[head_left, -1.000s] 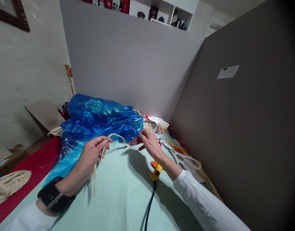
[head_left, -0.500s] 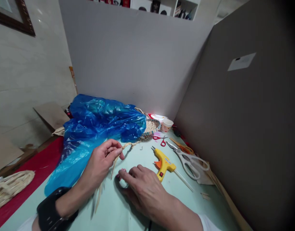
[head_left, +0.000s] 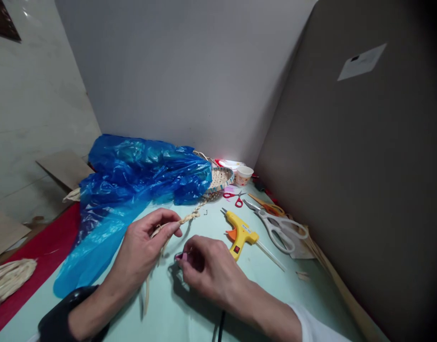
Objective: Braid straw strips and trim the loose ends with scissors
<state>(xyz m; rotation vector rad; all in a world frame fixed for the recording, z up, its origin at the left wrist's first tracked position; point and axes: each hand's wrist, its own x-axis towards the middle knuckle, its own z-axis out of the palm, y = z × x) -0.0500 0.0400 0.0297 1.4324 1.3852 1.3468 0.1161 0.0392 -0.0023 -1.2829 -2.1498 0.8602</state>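
My left hand [head_left: 149, 242] pinches a pale raffia braid [head_left: 191, 216] between thumb and fingers. From the pinch the plaited part runs away toward a woven basket [head_left: 221, 178], while loose strands [head_left: 146, 292] hang below the palm. Just right of it, my right hand [head_left: 209, 263] is closed over the table, holding a small pinkish object with a dark edge [head_left: 182, 257] at its fingertips. Fingers cover most of that object, so its kind is unclear. A yellow glue gun [head_left: 242, 232] lies beyond the right hand, a glue stick in its back end.
Blue plastic sheeting [head_left: 143, 166] covers the back left. At right lie white-handled scissors [head_left: 275, 228], small red scissors [head_left: 236, 197] and orange-handled scissors [head_left: 268, 205]. A paper cup [head_left: 244, 175] stands at the back. A raffia bundle [head_left: 14, 278] lies far left. Grey panels [head_left: 190, 80] enclose the table.
My right hand has lifted off the tabletop, with the small pinkish object now between its fingertips. The left hand keeps its pinch on the braid. The view has tilted down slightly.
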